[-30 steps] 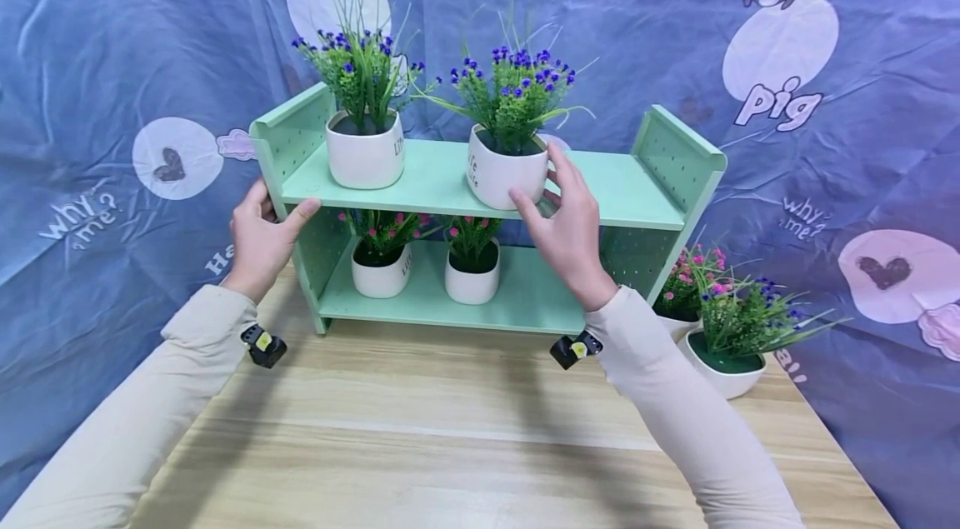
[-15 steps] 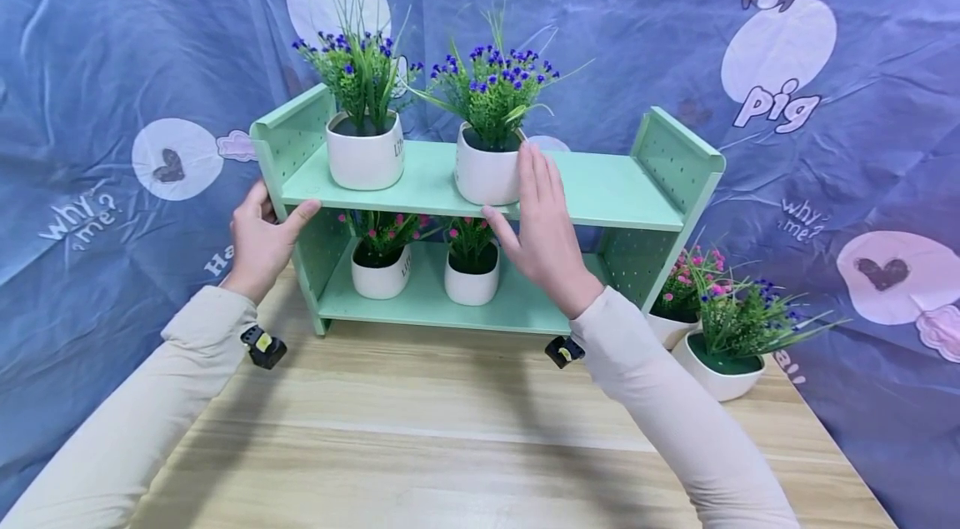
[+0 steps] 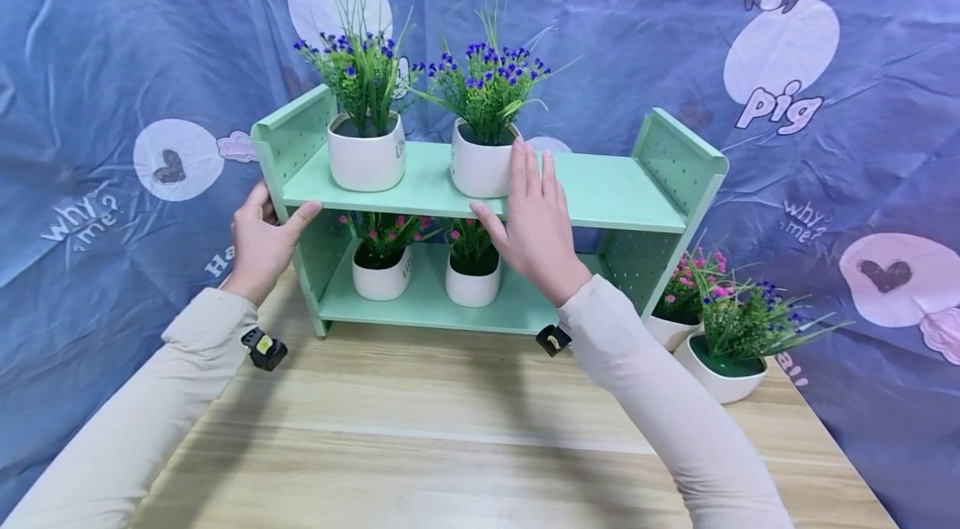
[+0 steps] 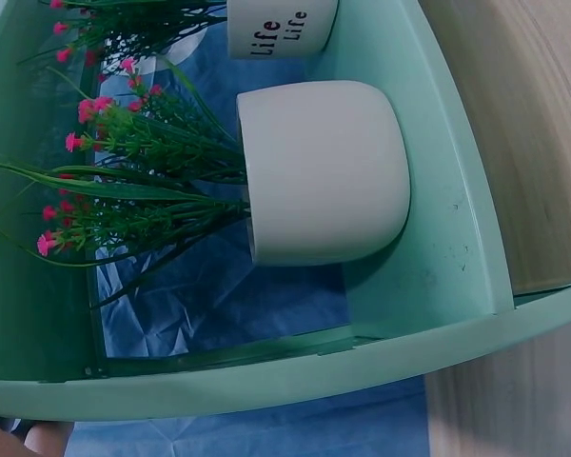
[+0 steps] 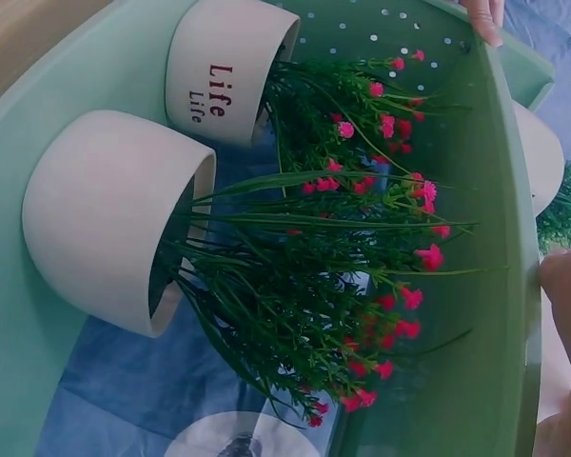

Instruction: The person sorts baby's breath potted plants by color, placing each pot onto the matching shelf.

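Two hands are at a mint-green two-tier metal shelf [image 3: 600, 189], which stands on a wood-grain desk [image 3: 420, 437] before a blue cloth backdrop [image 3: 622, 37] printed with cartoon pigs. At the far left, the left hand [image 3: 258, 242] has its grip clamped on the shelf's left end panel, thumb at the front of the upper board and fingers round the outer side. Just right of it on the upper tier sits a white pot of purple flowers [image 3: 366, 162], upright, with lettering on its right side. Below it, on the lower tier, is a pink-flowered pot [image 3: 381, 283] lettered "Life". Next along that tier comes a plain-sided pink-flowered pot [image 3: 472, 289]. Above this one, upright near the middle of the upper tier, stands a second purple-flowered pot [image 3: 480, 169]. The right hand [image 3: 540, 237] touches its right side with straight fingers; the grip is apart, thumb spread away at the board's front edge. Beyond the shelf's right end, a white pot with pink blooms [image 3: 670, 331] and a low white pot with purple blooms [image 3: 723, 383] stand on the desk.
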`<act>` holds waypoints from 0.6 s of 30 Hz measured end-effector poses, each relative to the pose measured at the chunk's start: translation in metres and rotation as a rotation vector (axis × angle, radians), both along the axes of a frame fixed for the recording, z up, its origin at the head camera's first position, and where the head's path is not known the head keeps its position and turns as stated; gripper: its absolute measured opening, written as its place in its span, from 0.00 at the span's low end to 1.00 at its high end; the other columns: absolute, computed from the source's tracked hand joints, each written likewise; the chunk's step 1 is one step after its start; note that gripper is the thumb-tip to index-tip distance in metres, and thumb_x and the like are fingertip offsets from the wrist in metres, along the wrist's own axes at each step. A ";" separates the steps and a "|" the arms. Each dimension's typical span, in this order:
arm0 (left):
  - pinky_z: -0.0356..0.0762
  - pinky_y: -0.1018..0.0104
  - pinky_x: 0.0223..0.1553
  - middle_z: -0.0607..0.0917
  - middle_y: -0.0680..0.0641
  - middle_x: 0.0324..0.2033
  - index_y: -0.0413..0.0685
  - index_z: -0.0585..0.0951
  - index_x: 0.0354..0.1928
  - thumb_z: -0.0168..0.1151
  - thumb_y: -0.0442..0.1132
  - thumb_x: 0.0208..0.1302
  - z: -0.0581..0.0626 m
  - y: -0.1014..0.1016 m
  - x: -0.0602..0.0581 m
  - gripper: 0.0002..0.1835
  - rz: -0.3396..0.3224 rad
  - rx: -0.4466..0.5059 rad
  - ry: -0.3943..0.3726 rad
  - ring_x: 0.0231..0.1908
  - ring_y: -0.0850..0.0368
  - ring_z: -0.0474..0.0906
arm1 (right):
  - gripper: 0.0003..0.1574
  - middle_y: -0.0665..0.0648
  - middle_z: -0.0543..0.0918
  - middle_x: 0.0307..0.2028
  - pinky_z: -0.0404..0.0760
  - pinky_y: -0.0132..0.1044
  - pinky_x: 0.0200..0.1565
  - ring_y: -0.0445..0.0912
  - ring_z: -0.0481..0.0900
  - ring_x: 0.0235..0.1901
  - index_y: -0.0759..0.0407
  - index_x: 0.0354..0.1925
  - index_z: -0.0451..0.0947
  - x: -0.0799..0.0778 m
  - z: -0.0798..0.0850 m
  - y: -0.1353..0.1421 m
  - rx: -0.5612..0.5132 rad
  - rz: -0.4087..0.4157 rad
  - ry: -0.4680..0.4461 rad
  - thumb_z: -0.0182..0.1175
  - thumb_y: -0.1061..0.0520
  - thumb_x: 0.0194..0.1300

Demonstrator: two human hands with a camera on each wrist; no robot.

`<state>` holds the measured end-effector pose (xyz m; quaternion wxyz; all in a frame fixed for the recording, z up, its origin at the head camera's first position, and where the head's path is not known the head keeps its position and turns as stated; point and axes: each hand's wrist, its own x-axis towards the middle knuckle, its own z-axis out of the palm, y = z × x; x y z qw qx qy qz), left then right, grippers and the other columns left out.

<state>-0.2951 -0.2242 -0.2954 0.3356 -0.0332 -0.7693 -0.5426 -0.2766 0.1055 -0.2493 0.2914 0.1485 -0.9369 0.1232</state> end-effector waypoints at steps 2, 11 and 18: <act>0.73 0.81 0.41 0.83 0.39 0.49 0.47 0.75 0.60 0.71 0.43 0.56 0.000 0.000 0.000 0.29 0.000 -0.003 0.004 0.40 0.73 0.76 | 0.57 0.64 0.42 0.75 0.47 0.58 0.70 0.58 0.32 0.73 0.55 0.74 0.24 -0.001 0.000 -0.001 -0.001 -0.011 -0.010 0.40 0.28 0.68; 0.73 0.80 0.42 0.82 0.40 0.49 0.47 0.74 0.61 0.71 0.42 0.57 0.002 0.000 0.002 0.29 -0.007 0.003 0.002 0.41 0.72 0.76 | 0.58 0.65 0.42 0.75 0.48 0.58 0.70 0.59 0.34 0.73 0.56 0.74 0.23 -0.003 0.000 -0.002 -0.004 -0.007 -0.002 0.39 0.28 0.68; 0.73 0.80 0.42 0.82 0.39 0.50 0.45 0.74 0.61 0.70 0.42 0.57 0.003 0.002 0.002 0.29 -0.003 0.004 -0.019 0.41 0.72 0.76 | 0.57 0.63 0.38 0.75 0.44 0.54 0.72 0.57 0.29 0.73 0.56 0.74 0.23 -0.002 0.002 0.000 -0.018 0.019 -0.015 0.40 0.29 0.69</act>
